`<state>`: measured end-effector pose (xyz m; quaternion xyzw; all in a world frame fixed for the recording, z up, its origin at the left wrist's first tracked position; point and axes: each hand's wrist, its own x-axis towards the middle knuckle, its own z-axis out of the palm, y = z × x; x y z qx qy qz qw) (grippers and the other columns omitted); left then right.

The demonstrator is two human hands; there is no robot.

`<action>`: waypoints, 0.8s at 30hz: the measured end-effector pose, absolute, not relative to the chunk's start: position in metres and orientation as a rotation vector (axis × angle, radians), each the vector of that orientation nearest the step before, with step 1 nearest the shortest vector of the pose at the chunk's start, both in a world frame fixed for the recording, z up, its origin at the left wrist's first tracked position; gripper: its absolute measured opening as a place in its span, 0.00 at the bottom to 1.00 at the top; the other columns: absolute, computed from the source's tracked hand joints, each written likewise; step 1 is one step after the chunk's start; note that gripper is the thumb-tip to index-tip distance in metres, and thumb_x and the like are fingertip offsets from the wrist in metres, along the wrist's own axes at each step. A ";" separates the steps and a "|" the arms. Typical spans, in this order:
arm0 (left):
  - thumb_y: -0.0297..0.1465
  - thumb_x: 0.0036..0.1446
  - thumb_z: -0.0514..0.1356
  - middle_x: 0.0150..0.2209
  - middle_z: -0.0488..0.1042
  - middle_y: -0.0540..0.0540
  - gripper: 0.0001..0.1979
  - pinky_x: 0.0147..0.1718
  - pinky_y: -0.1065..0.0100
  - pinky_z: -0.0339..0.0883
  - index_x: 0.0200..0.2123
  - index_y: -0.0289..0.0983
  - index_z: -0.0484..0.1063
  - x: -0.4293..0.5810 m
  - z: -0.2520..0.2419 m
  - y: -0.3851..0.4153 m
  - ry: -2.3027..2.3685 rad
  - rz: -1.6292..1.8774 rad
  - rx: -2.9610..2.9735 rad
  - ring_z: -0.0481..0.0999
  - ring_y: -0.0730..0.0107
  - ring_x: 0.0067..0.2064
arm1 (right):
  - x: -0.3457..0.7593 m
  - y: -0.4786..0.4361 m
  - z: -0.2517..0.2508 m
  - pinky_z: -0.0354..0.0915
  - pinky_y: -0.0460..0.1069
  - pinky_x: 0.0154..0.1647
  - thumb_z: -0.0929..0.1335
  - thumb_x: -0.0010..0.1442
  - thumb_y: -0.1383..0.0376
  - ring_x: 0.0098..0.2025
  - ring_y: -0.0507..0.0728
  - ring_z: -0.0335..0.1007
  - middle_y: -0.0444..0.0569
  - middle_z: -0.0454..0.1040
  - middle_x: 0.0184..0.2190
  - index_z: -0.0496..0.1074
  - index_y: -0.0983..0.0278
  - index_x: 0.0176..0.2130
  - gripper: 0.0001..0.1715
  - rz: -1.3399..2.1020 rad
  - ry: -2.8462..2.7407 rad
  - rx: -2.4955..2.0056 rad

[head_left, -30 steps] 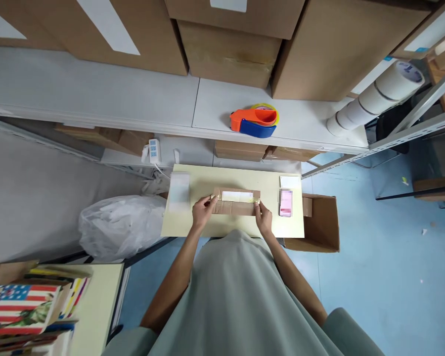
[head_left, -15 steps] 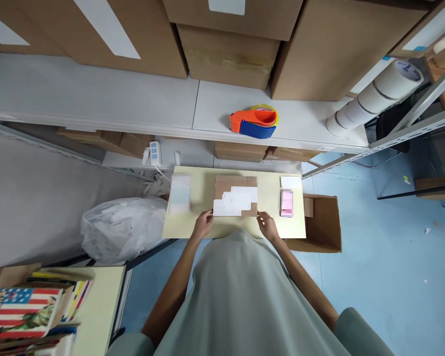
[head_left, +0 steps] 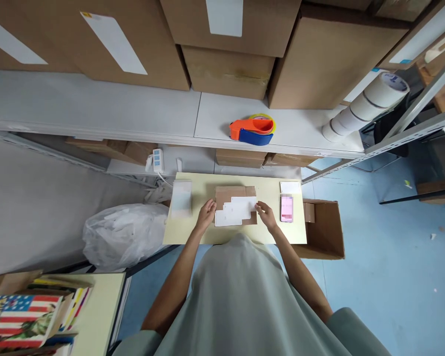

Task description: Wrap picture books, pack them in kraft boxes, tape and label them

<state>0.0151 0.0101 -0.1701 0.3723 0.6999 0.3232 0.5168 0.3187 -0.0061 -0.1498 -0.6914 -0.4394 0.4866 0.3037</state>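
Observation:
On the pale yellow table (head_left: 193, 232) in front of me lies a flat brown cardboard package (head_left: 225, 192). White labels (head_left: 237, 210), overlapping in steps, cover much of its top. My left hand (head_left: 206, 213) has its fingers closed at the package's left edge, about halfway up. At the opposite edge my right hand (head_left: 266, 216) pinches the side at about the same height. The fingertips under the package are hidden. To the right of it lie a phone (head_left: 287, 208) with a pink screen and a white card (head_left: 289, 187).
A stack of pale sheets (head_left: 181, 199) lies at the table's left. The shelf (head_left: 141, 106) beyond holds an orange-and-blue tape dispenser (head_left: 252, 130), tape rolls (head_left: 371, 108) and large cartons (head_left: 330, 64). An open carton (head_left: 324, 227) stands at right, a plastic bag (head_left: 124, 235) at left.
Both my hands have shifted from the package's near corners to about the middle of its side edges. The camera view has tilted slightly, so the scene sits lower in the picture.

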 end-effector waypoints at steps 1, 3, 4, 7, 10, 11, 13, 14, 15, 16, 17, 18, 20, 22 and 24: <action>0.43 0.67 0.63 0.64 0.79 0.32 0.25 0.57 0.53 0.79 0.62 0.37 0.77 0.016 -0.165 0.011 1.675 0.801 0.897 0.80 0.47 0.64 | 0.318 -0.005 -0.144 0.79 0.62 0.56 0.70 0.65 0.39 0.57 0.66 0.82 0.64 0.82 0.60 0.80 0.66 0.59 0.39 1.281 -1.143 -1.818; 0.50 0.69 0.61 0.63 0.79 0.31 0.28 0.55 0.51 0.79 0.61 0.37 0.77 0.015 -0.153 0.009 1.676 0.870 0.912 0.80 0.45 0.63 | 0.319 -0.006 -0.129 0.80 0.61 0.55 0.69 0.65 0.35 0.59 0.67 0.80 0.63 0.81 0.62 0.80 0.65 0.60 0.43 1.272 -1.117 -1.793; 0.54 0.69 0.60 0.62 0.80 0.31 0.29 0.54 0.51 0.79 0.60 0.37 0.78 0.014 -0.146 0.007 1.679 0.904 0.924 0.81 0.44 0.62 | 0.321 -0.007 -0.122 0.79 0.61 0.55 0.68 0.66 0.34 0.60 0.68 0.80 0.63 0.80 0.63 0.79 0.65 0.62 0.45 1.275 -1.117 -1.786; 0.60 0.70 0.55 0.56 0.82 0.33 0.34 0.50 0.54 0.79 0.56 0.37 0.79 0.013 -0.126 -0.003 1.691 0.950 0.967 0.82 0.46 0.58 | 0.326 -0.014 -0.103 0.78 0.61 0.57 0.65 0.69 0.32 0.62 0.68 0.78 0.63 0.78 0.65 0.76 0.64 0.66 0.48 1.285 -1.127 -1.786; 0.60 0.69 0.54 0.54 0.82 0.35 0.34 0.50 0.56 0.77 0.55 0.38 0.79 0.017 -0.115 -0.010 1.730 0.904 1.032 0.82 0.48 0.56 | 0.327 -0.021 -0.096 0.77 0.61 0.56 0.64 0.68 0.30 0.61 0.69 0.79 0.64 0.80 0.63 0.76 0.65 0.66 0.50 1.279 -1.146 -1.811; 0.60 0.68 0.57 0.53 0.83 0.36 0.33 0.50 0.56 0.77 0.54 0.38 0.79 0.019 -0.115 -0.012 1.755 0.858 1.068 0.82 0.47 0.55 | 0.326 -0.023 -0.097 0.77 0.61 0.55 0.64 0.68 0.30 0.60 0.69 0.80 0.64 0.82 0.60 0.76 0.65 0.65 0.49 1.281 -1.160 -1.834; 0.59 0.63 0.63 0.48 0.84 0.37 0.30 0.50 0.55 0.76 0.50 0.39 0.80 0.022 -0.119 -0.014 1.818 0.741 1.119 0.82 0.46 0.53 | 0.322 -0.027 -0.101 0.76 0.60 0.55 0.66 0.66 0.31 0.56 0.68 0.82 0.63 0.85 0.54 0.77 0.65 0.62 0.48 1.301 -1.201 -1.900; 0.58 0.60 0.65 0.44 0.84 0.38 0.29 0.50 0.55 0.75 0.48 0.40 0.80 0.022 -0.124 -0.015 1.849 0.690 1.112 0.83 0.45 0.51 | 0.321 -0.029 -0.104 0.76 0.60 0.55 0.67 0.65 0.31 0.53 0.68 0.84 0.63 0.86 0.50 0.78 0.66 0.60 0.47 1.310 -1.225 -1.937; 0.57 0.58 0.67 0.41 0.84 0.38 0.27 0.49 0.55 0.75 0.46 0.40 0.80 0.021 -0.129 -0.015 1.869 0.659 1.068 0.83 0.45 0.49 | 0.320 -0.030 -0.107 0.75 0.59 0.55 0.67 0.65 0.31 0.51 0.68 0.84 0.62 0.87 0.48 0.79 0.65 0.57 0.45 1.310 -1.248 -1.971; 0.56 0.57 0.68 0.39 0.83 0.39 0.26 0.48 0.55 0.76 0.45 0.40 0.79 0.020 -0.135 -0.015 1.877 0.650 1.001 0.84 0.45 0.48 | 0.319 -0.030 -0.110 0.75 0.59 0.54 0.67 0.66 0.31 0.50 0.68 0.85 0.61 0.87 0.46 0.80 0.64 0.55 0.44 1.301 -1.269 -1.999; 0.55 0.57 0.68 0.37 0.83 0.39 0.25 0.46 0.55 0.76 0.44 0.40 0.78 0.018 -0.141 -0.016 1.873 0.654 0.930 0.85 0.45 0.46 | 0.320 -0.030 -0.112 0.75 0.59 0.54 0.65 0.67 0.31 0.49 0.67 0.85 0.60 0.87 0.44 0.80 0.64 0.52 0.42 1.282 -1.285 -2.020; 0.55 0.58 0.67 0.36 0.82 0.40 0.25 0.44 0.55 0.77 0.42 0.40 0.77 0.015 -0.147 -0.016 1.858 0.670 0.860 0.85 0.47 0.45 | 0.321 -0.030 -0.115 0.75 0.59 0.53 0.64 0.68 0.31 0.48 0.67 0.84 0.59 0.87 0.43 0.80 0.63 0.50 0.41 1.254 -1.296 -2.032; 0.58 0.56 0.67 0.33 0.80 0.42 0.26 0.41 0.57 0.78 0.38 0.39 0.75 0.008 -0.158 -0.017 1.817 0.740 0.727 0.85 0.52 0.41 | 0.327 -0.028 -0.122 0.75 0.59 0.51 0.61 0.69 0.32 0.47 0.67 0.83 0.57 0.86 0.40 0.80 0.62 0.45 0.40 1.202 -1.303 -2.038; 0.61 0.51 0.69 0.31 0.78 0.46 0.30 0.40 0.59 0.79 0.35 0.39 0.73 0.001 -0.166 -0.018 1.794 0.819 0.623 0.83 0.57 0.38 | 0.334 -0.024 -0.130 0.76 0.59 0.48 0.61 0.68 0.31 0.44 0.66 0.81 0.57 0.84 0.38 0.79 0.61 0.42 0.41 1.172 -1.285 -2.034; 0.62 0.45 0.71 0.31 0.78 0.48 0.33 0.39 0.61 0.79 0.34 0.39 0.73 -0.004 -0.173 -0.019 1.790 0.863 0.545 0.83 0.60 0.38 | 0.341 -0.022 -0.140 0.77 0.59 0.45 0.62 0.64 0.28 0.43 0.66 0.80 0.57 0.83 0.37 0.77 0.61 0.39 0.42 1.206 -1.218 -2.008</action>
